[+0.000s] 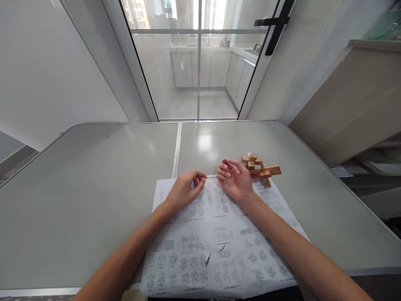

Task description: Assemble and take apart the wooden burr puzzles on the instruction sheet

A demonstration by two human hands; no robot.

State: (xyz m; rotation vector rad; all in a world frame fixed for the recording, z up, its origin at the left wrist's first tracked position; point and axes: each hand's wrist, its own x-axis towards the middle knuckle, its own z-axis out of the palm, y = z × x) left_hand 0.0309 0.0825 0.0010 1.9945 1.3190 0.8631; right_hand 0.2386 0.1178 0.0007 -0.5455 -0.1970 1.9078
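Note:
A large printed instruction sheet (232, 261) with rows of small puzzle diagrams lies on the table under my forearms. My left hand (188, 188) rests at its upper left part, fingers loosely bent, with a small gap between thumb and forefinger and no object visible there. Palm up, my right hand (234, 179) lies near the sheet's top edge, fingers half curled and apart, holding nothing. Just beyond its thumb side sits a light wooden block puzzle (249, 160). Touching or close to that puzzle are crossed brown wooden puzzle pieces (266, 172), partly over the sheet's corner.
The grey table (94, 200) has a pale seam (177, 148) across its top. Behind it stands a glass door (184, 71) with a black handle (272, 21). On the right is a wooden shelf unit (351, 96). Dark marks (207, 259) show on the sheet.

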